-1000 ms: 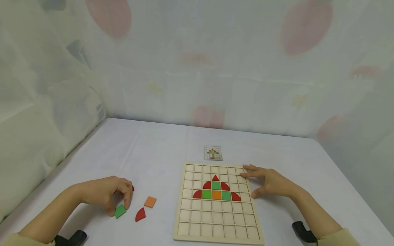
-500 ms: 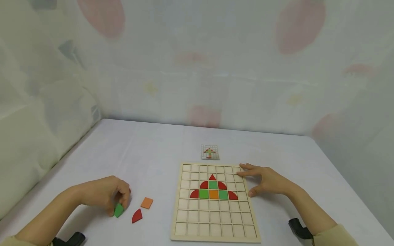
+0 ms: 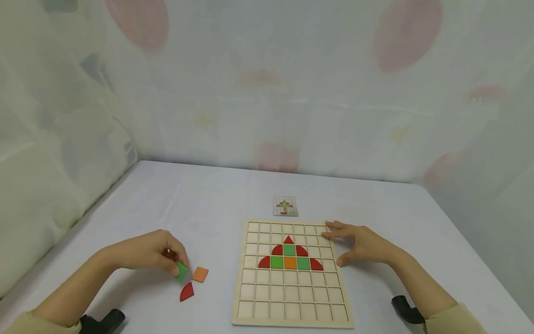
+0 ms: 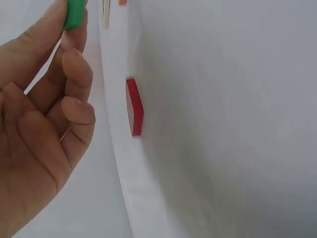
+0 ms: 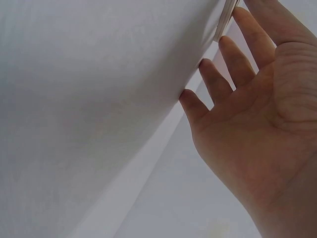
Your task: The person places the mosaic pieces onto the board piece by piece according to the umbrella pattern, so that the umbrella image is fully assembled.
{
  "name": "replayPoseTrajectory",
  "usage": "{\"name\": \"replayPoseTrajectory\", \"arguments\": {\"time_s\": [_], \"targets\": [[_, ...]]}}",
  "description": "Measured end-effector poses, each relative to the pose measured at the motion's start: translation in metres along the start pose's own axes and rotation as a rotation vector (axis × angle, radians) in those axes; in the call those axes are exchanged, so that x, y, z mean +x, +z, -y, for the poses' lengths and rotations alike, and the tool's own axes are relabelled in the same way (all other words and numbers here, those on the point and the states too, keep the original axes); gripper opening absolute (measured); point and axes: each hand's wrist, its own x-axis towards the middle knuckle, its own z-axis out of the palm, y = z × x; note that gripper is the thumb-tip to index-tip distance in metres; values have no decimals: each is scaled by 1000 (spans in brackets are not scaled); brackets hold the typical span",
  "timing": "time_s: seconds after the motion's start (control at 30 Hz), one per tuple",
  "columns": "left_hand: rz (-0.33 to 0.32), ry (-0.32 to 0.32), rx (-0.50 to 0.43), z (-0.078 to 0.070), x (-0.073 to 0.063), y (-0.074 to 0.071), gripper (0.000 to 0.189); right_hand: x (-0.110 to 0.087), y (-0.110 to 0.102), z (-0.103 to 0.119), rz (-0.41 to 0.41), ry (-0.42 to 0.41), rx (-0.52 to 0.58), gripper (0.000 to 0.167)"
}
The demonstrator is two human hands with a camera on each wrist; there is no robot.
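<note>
My left hand (image 3: 152,250) pinches a green square tile (image 3: 181,272) between thumb and fingers, left of the board. In the left wrist view the tile (image 4: 75,13) shows at the fingertips, and the other fingers curl loosely. Close by on the table lie an orange square tile (image 3: 200,274) and a red quarter-circle tile (image 3: 187,292). My right hand (image 3: 367,243) rests with spread fingers at the right edge of the wooden grid board (image 3: 275,321). Several red, green and orange tiles sit in the board's squares, with a red triangle (image 3: 288,240) topmost.
A small pattern card (image 3: 285,206) lies just beyond the board, printed with a coloured figure on a grid. White cloth covers the table (image 3: 217,195), and patterned fabric (image 3: 325,102) hangs behind it and along the sides.
My left hand has picked up the green tile and moved right with it, towards the orange tile. My right hand stays at the board's edge.
</note>
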Motion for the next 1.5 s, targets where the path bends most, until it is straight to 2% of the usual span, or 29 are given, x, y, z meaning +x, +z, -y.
{"name": "replayPoseTrajectory", "arguments": {"time_s": [0.23,0.4,0.6,0.8,0.97,1.1,1.5], "targets": [[-92,-10,37,-27,35,19,5,-1,0,-1,0,3,1,72],[-133,-7,10,-42,66,36,7,-2,0,-1,-6,-7,1,73],[-207,-51,-54,-64,101,59,11,-2,0,-2,-10,-9,-7,73],[-266,-94,-47,-78,130,78,6,-2,2,-1,-7,-7,15,72],[-265,-87,-56,-83,145,89,5,-2,2,1,-7,-7,6,72],[-257,-58,-72,-84,152,95,5,-2,1,2,-5,2,11,72],[-248,-30,-101,-86,167,111,9,0,3,1,-10,-11,10,71]]}}
